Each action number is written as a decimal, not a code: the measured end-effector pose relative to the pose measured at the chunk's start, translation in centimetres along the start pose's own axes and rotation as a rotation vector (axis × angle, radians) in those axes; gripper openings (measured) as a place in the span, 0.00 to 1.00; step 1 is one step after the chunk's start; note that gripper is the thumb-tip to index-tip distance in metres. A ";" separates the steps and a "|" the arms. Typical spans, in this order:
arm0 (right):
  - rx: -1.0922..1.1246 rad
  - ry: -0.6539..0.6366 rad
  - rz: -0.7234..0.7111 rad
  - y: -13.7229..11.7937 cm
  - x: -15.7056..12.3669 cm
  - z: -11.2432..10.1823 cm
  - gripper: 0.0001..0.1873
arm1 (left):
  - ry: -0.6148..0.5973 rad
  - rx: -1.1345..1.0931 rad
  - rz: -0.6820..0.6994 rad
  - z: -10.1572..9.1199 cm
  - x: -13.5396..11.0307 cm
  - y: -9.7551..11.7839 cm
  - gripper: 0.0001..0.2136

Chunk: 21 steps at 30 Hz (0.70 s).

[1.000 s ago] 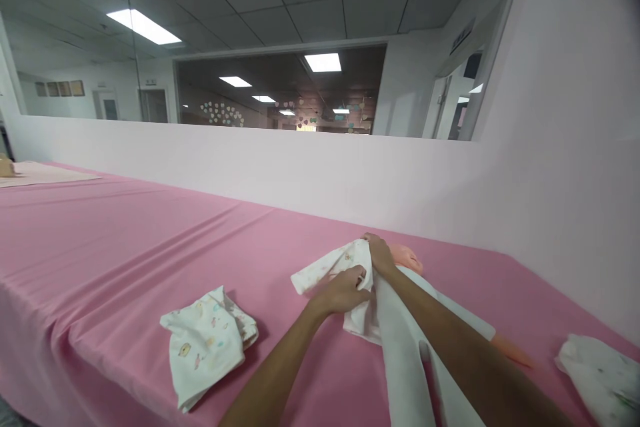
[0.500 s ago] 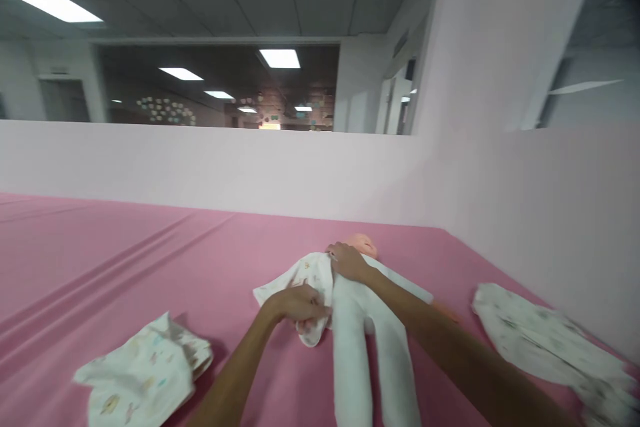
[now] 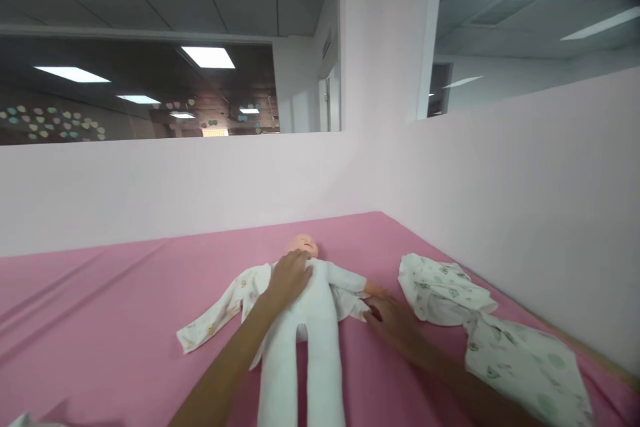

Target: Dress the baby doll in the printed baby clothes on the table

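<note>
Your left forearm (image 3: 233, 363) reaches forward and inward; the left hand (image 3: 290, 277) lies palm down, fingers extended. Your right forearm (image 3: 453, 380) angles in from the lower right; the right hand (image 3: 395, 325) points leftward, fingers bent, closure not determinable.

Doll's legs (image 3: 325, 373) cropped, corner cloth (image 3: 27, 421) mostly cut off

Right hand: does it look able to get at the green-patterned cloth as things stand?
Probably yes: the green-patterned cloth lies close beside the right hand, with nothing visible between them, though the fingertips are at the shirt.
</note>
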State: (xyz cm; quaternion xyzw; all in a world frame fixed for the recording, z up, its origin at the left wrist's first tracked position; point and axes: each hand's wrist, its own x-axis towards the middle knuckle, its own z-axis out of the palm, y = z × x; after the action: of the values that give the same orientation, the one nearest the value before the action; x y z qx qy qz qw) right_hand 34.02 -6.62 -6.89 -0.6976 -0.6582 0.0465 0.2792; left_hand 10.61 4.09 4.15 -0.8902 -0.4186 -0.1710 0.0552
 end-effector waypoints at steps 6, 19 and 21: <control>0.011 0.017 -0.048 0.4 1.2 0.3 0.08 | -0.325 0.073 0.209 5.7 8.2 7.0 0.25; -0.053 0.189 0.325 8.0 6.2 -4.0 0.14 | -0.255 0.040 0.044 2.3 6.0 4.8 0.19; -0.076 0.221 0.398 9.9 7.5 -5.4 0.14 | -0.249 0.020 0.039 2.2 5.4 4.8 0.19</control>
State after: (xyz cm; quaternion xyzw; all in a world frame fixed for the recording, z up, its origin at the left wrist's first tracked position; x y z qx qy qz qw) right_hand 46.17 -1.08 -4.60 -0.8244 -0.4744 -0.0010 0.3087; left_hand 18.04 5.44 4.24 -0.9120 -0.4064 -0.0537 0.0152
